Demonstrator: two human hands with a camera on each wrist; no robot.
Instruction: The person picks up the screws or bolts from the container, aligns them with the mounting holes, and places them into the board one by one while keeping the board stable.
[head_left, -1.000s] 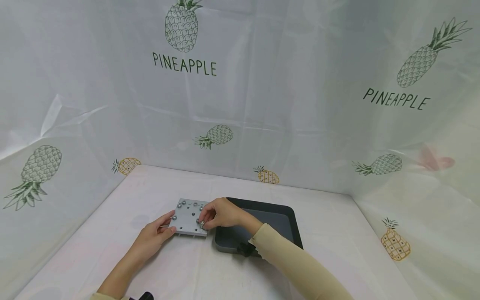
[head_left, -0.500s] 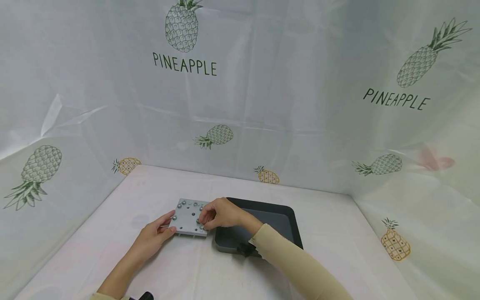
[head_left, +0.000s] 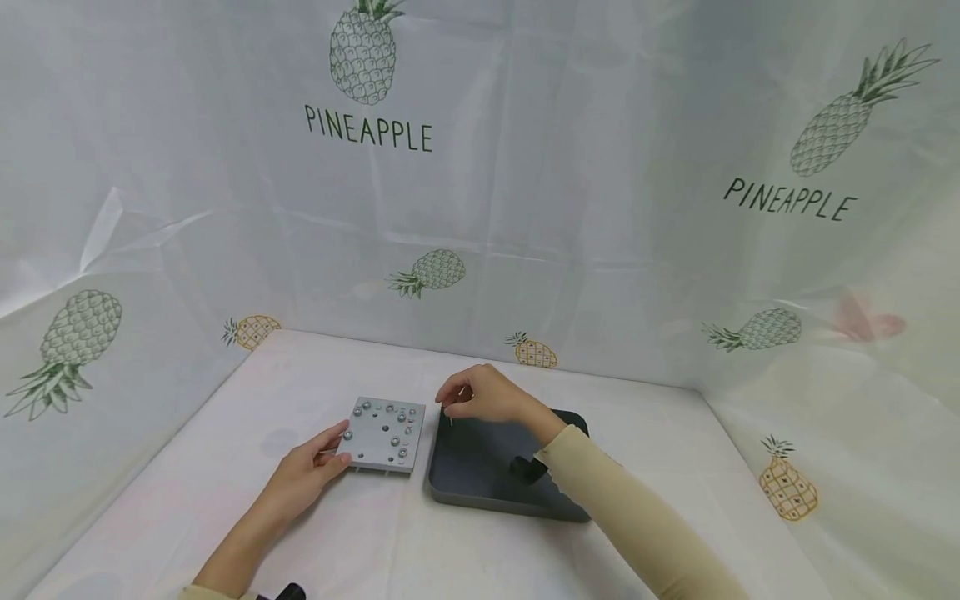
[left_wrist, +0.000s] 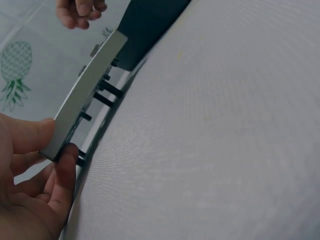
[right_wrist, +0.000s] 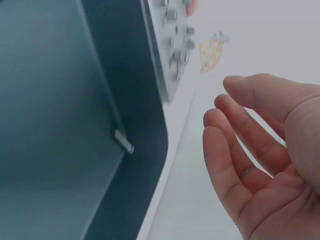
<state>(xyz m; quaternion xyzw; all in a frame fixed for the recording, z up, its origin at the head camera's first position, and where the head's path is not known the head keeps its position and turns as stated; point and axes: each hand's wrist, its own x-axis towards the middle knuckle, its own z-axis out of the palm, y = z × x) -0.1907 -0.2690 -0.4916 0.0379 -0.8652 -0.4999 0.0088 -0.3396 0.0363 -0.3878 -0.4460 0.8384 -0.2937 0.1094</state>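
My left hand (head_left: 306, 468) grips the left edge of a silver metal plate (head_left: 367, 437), thumb on top and fingers beneath in the left wrist view. Several bolts stand in the plate's holes; one bolt (head_left: 402, 452) is at its front right corner. Dark bolt shanks (left_wrist: 103, 99) poke out below the plate. Over the far left corner of a dark grey tray (head_left: 480, 467) hovers my right hand (head_left: 487, 393). Its fingers are loosely bent, thumb and fingertips apart with nothing between them. A small metal bolt (right_wrist: 122, 141) shows inside that tray corner.
The tray stands just right of the plate, with a narrow gap between. A black wrist device (head_left: 528, 469) sits under the right forearm, over the tray. White sheeting printed with pineapples (head_left: 438, 269) walls in the white table (head_left: 337, 533) at the back and sides.
The bolt at the plate's front right corner sank lower, and my right hand let go of it. That hand then moved right and away, over the tray's far corner. The left hand stayed put.
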